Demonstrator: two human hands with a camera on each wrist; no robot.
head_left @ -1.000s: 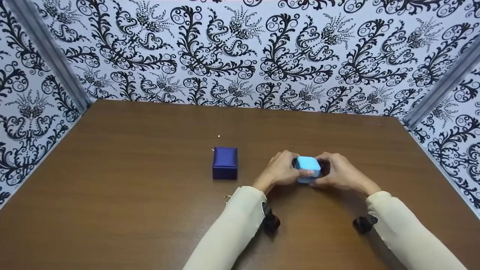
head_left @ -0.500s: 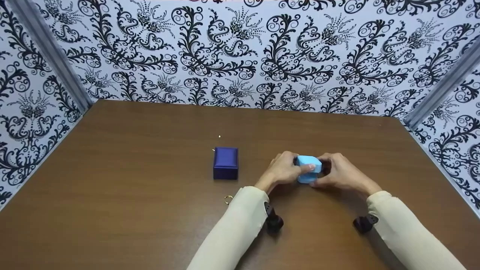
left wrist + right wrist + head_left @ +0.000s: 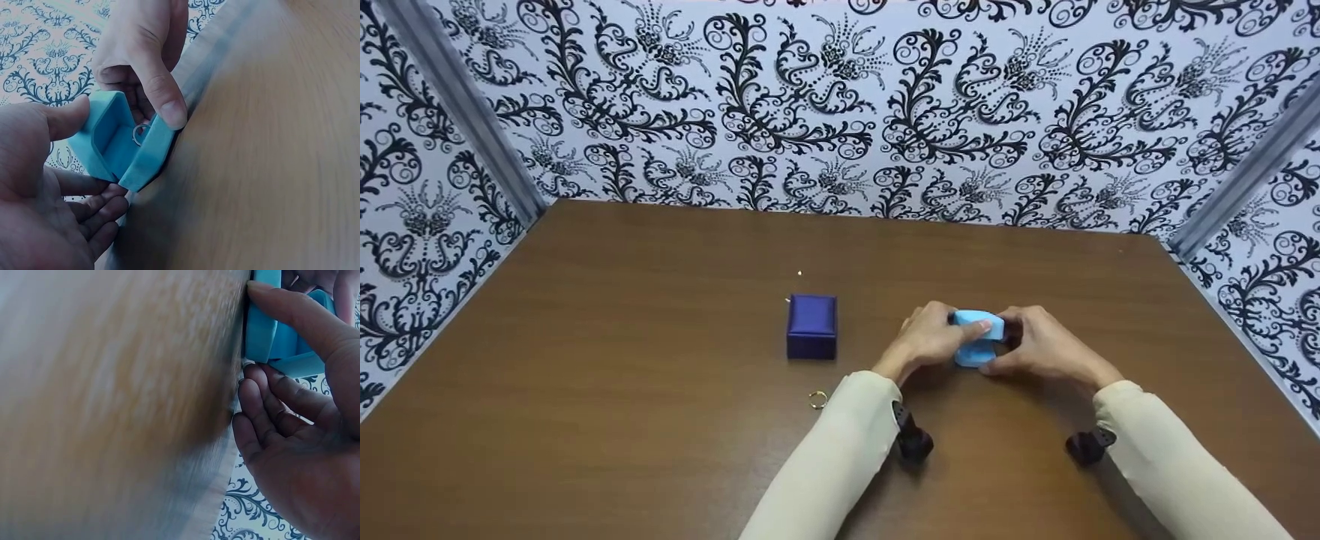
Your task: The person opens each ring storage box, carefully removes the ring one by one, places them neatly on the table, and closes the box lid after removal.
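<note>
A light blue ring box (image 3: 975,355) stands on the table right of centre, held between both hands. Its lid (image 3: 95,152) is raised, and a silver ring (image 3: 139,135) shows inside in the left wrist view. My left hand (image 3: 924,339) grips the lid from the left, thumb on its front edge. From the right, my right hand (image 3: 1039,346) holds the base (image 3: 261,332), its thumb pressed on the base's front, fingers behind. A gold ring (image 3: 818,400) lies on the table beside my left sleeve.
A dark blue, lidded box (image 3: 811,326) sits left of my hands, its lid down. Tiny pale specks lie behind it on the brown wooden table (image 3: 622,360). Patterned panels (image 3: 840,97) enclose the table at the back and sides.
The light blue box's lid has swung up and back under my left thumb, opening a gap above the base. My left forearm has shifted slightly right, uncovering more of the gold ring.
</note>
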